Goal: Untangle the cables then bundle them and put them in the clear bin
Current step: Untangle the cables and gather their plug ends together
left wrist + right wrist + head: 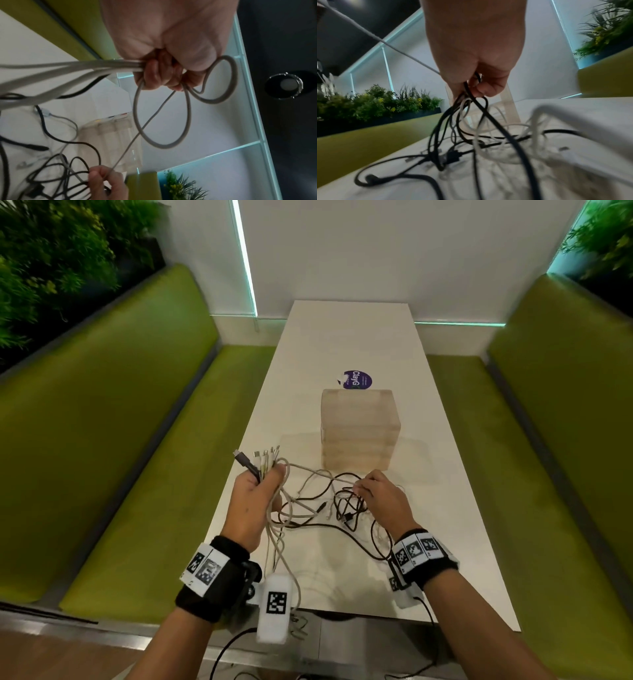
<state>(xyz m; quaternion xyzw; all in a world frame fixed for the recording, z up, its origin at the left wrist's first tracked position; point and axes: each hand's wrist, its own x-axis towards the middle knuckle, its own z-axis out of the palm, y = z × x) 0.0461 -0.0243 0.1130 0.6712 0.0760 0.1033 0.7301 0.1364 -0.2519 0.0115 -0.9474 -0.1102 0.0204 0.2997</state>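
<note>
My left hand (260,491) is raised above the near left of the white table (342,337) and grips a bunch of grey and black cable ends (262,460), plugs pointing up. In the left wrist view my left hand (163,75) clamps grey cables (85,66), and loops (161,144) hang below it. A thin grey cable (318,474) runs taut across to my right hand (373,494), which pinches it along with several black cable strands (471,102) over the tangle (342,511) on the table. The clear bin (359,429) stands just beyond both hands.
A purple sticker (358,380) lies on the table behind the bin. Green benches (154,457) flank both long sides of the table. Cables hang over the near table edge (294,604) towards the floor. Plants (51,268) line the back of the left bench.
</note>
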